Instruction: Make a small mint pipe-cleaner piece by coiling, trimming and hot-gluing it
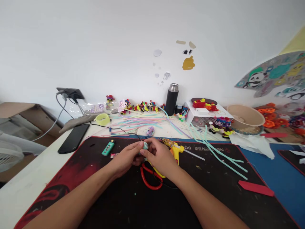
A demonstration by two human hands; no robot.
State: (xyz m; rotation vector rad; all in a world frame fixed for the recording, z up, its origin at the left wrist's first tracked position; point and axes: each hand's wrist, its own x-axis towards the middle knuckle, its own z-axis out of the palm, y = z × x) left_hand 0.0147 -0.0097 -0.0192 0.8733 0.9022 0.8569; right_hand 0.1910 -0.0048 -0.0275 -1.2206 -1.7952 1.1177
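Note:
Both hands meet above the black mat, fingers closed on a small pale-teal pipe cleaner coil (145, 146). My left hand (133, 152) pinches it from the left, and my right hand (157, 152) grips it from the other side. Fingers cover much of the coil. Just beyond my right hand lies a yellow glue gun (176, 149), with a clear glue stick (194, 155) sticking out. Red-handled scissors (152, 186) rest below the hands, their blades hidden. A teal lighter (108, 148) lies left of my left hand.
Loose teal pipe cleaners (221, 156) spread over the mat's right side, with pastel ones (143, 121) behind. A black flask (172, 100), small figures (143, 106) and a beige bowl (247, 116) stand along the wall. A phone (73, 139) lies left; a cable crosses the table.

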